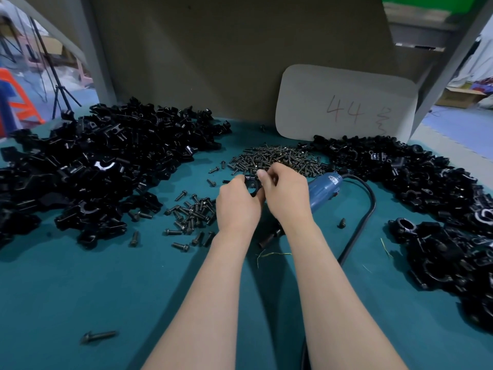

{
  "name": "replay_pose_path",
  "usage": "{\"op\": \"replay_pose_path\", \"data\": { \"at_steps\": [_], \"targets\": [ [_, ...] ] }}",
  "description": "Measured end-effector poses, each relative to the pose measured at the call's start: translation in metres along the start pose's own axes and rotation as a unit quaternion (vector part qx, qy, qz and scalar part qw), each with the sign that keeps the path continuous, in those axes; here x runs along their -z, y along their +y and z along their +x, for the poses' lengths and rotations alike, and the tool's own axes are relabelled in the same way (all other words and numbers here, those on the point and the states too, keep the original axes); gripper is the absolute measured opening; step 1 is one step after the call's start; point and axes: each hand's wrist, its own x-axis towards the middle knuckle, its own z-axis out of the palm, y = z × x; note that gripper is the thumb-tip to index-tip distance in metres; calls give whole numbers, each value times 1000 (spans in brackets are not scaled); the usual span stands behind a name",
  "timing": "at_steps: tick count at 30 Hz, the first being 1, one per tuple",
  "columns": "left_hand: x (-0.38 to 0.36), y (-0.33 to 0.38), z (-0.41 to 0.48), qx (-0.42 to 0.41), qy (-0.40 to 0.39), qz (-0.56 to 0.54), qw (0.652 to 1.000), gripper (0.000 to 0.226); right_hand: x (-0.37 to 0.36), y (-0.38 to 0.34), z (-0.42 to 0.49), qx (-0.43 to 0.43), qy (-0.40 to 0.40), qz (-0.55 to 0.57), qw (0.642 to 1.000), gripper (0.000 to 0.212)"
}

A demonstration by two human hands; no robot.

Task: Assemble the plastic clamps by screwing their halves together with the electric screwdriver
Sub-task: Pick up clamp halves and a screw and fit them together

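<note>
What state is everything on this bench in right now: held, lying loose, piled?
Left hand, grips the clamp.
Right hand, pinches the same clamp.
Clamp, held between both hands.
Electric screwdriver, lying unheld on the table.
Screws, loose in piles.
Clamp parts, heaped on both sides.
Card, leaning upright.

Glossy black plastic clamp halves (101, 161) heap on matt teal cloth tabletop (93, 289); dull dark metal screws (269, 157) glint faintly.

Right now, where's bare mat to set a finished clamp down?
Bare mat lies near-left, between the left clamp pile, the lone screw and the left forearm. A narrower strip runs between the cable and the right clamp pile. Screws crowd the middle.
</note>
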Motion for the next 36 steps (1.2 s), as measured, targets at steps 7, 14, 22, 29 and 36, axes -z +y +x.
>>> {"op": "replay_pose_path", "data": {
  "at_steps": [7, 14, 22, 29, 36],
  "targets": [
    [0, -1, 0, 0, -14, 0, 1000, 32, 1, 1, -1, -5, 2, 16, 1000, 32],
    [3, -4, 3, 50, -32, -123, 991, 19, 14, 3, 4, -16, -56, 82, 995, 19],
    [1, -2, -1, 14, -17, -60, 998, 28, 10, -4, 3, 8, -57, -7, 998, 14],
    [1, -1, -1, 20, 9, -42, 999, 34, 2, -5, 1, 24, -38, -9, 999, 25],
    [-1, -4, 1, 28, 4, -63, 998, 40, 0, -4, -1, 10, -34, 18, 999, 29]
  ]
}}
